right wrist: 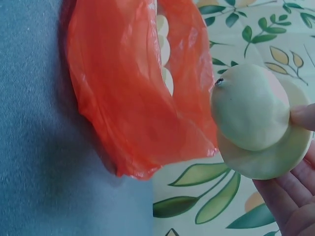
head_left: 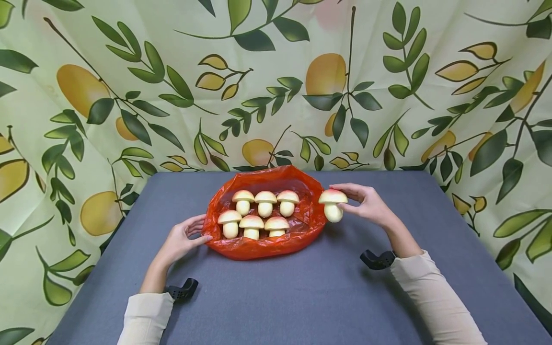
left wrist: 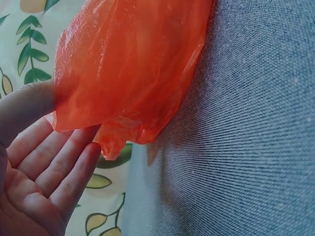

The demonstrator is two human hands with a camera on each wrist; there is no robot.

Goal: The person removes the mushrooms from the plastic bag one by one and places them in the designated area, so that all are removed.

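right grip pinches a mushroom upright, stem down, just right of the bag; left grip, fingers spread, touches the bag's left rim.

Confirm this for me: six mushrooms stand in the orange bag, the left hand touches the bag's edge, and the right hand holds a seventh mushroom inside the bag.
One detail is wrong. The right hand holds the seventh mushroom outside the orange bag, just beside its right edge, as the head view shows. The rest holds: six mushrooms stand in the bag in two rows, and the left hand touches its left edge.
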